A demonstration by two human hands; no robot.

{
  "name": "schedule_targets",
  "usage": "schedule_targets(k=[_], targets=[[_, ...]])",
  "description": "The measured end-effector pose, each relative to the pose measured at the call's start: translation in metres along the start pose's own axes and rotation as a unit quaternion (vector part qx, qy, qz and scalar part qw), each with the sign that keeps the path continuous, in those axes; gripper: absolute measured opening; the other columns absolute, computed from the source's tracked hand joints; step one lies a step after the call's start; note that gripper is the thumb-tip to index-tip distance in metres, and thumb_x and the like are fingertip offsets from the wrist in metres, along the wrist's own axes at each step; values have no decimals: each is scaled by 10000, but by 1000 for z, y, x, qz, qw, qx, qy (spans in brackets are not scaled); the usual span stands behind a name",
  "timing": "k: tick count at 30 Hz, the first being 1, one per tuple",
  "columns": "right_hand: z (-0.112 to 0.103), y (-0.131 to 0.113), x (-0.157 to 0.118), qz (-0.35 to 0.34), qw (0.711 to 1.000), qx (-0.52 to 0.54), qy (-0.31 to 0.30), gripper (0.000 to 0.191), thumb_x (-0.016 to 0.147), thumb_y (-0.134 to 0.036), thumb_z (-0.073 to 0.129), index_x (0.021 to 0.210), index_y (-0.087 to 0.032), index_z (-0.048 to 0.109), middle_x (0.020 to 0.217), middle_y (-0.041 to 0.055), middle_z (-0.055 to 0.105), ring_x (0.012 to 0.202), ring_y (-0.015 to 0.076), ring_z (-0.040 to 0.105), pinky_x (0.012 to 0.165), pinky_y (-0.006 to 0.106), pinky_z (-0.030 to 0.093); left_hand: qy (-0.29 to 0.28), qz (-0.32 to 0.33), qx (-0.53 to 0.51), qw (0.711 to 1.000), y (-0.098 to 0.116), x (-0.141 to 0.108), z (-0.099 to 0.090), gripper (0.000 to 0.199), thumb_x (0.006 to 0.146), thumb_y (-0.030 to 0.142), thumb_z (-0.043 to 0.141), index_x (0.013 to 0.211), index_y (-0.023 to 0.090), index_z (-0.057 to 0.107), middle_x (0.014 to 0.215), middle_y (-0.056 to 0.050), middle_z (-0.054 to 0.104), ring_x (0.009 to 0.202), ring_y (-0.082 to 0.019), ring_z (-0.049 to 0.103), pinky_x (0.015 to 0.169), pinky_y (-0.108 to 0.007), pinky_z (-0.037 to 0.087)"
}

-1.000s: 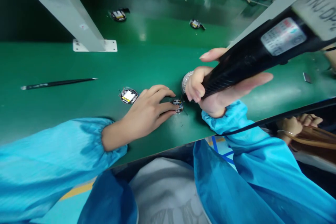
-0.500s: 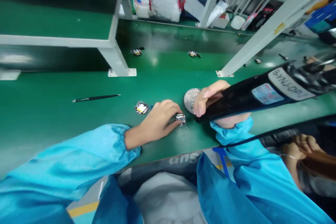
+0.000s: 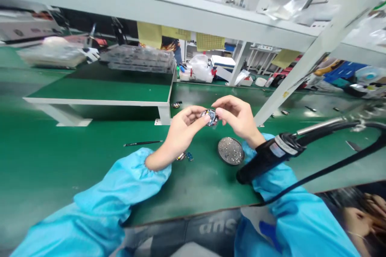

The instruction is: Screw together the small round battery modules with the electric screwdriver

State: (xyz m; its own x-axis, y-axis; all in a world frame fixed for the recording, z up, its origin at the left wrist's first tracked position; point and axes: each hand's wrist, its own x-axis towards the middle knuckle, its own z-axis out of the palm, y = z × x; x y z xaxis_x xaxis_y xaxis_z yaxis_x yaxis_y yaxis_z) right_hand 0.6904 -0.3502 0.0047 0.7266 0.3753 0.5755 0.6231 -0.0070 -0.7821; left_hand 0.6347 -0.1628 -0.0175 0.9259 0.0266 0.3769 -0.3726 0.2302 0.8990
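My left hand (image 3: 184,130) pinches a small round circuit board (image 3: 210,117) above the bench, with the thumb across its face. At the board's right edge, the thumb and fingertips of my right hand (image 3: 237,115) close on it too. Below my right hand stands a round dish of tiny shiny beads (image 3: 230,150). Partly hidden by my left wrist, another round board (image 3: 181,156) lies on the green bench beside a little blue circuit board (image 3: 189,156). A thin black tweezers-like tool (image 3: 142,143) lies to the left.
A black cylindrical tool (image 3: 271,154) hangs over my right forearm, its cable (image 3: 316,172) looping right. A low green-topped stand (image 3: 99,88) carries clear plastic trays (image 3: 141,58). A slanted white post (image 3: 301,72) rises at right. Another person's hand (image 3: 358,221) shows at lower right.
Both hands have come up from the bench and together at the round board. My right hand has left the bead dish. The view has tilted upward, and the black tool hangs farther right.
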Motion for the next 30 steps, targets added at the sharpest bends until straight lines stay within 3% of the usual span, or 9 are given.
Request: schedule_targets(k=[5,10,17,24,30], targets=[[13,-19,-4,-74,996,-41,-14,186,872,-320,775,969,-161,789,895,69,771,768,169,712,639,269,588,11,3,-23,1000,11,-16,-4,319,802,382,879,945,177,681,871,-40,741,791,-170,705,725,-259,587],[16,-29,-12,-91,995,-20,-26,163,878,-278,751,989,-169,799,914,82,782,776,192,729,622,288,605,12,35,39,999,13,-26,-7,291,859,378,836,987,188,656,912,-48,728,848,-182,695,764,-276,566],[14,-36,-12,-197,979,-33,-37,126,860,-236,740,967,-202,798,857,73,765,721,191,688,606,311,588,40,143,125,981,12,-37,-4,202,888,321,814,990,215,676,961,-47,714,890,-194,665,812,-328,546],[17,-41,-14,-301,951,-72,-21,198,819,-160,726,995,-220,794,845,66,749,727,199,680,661,344,594,6,233,126,964,12,-41,-3,169,914,157,765,1020,231,657,983,-35,719,941,-195,669,816,-336,523],[20,-40,-12,-357,930,-86,-4,257,788,-145,713,1013,-241,795,817,59,738,697,198,671,606,333,586,-9,261,119,958,15,-43,-3,188,917,113,752,1018,235,651,996,-30,728,942,-190,670,808,-334,512]])
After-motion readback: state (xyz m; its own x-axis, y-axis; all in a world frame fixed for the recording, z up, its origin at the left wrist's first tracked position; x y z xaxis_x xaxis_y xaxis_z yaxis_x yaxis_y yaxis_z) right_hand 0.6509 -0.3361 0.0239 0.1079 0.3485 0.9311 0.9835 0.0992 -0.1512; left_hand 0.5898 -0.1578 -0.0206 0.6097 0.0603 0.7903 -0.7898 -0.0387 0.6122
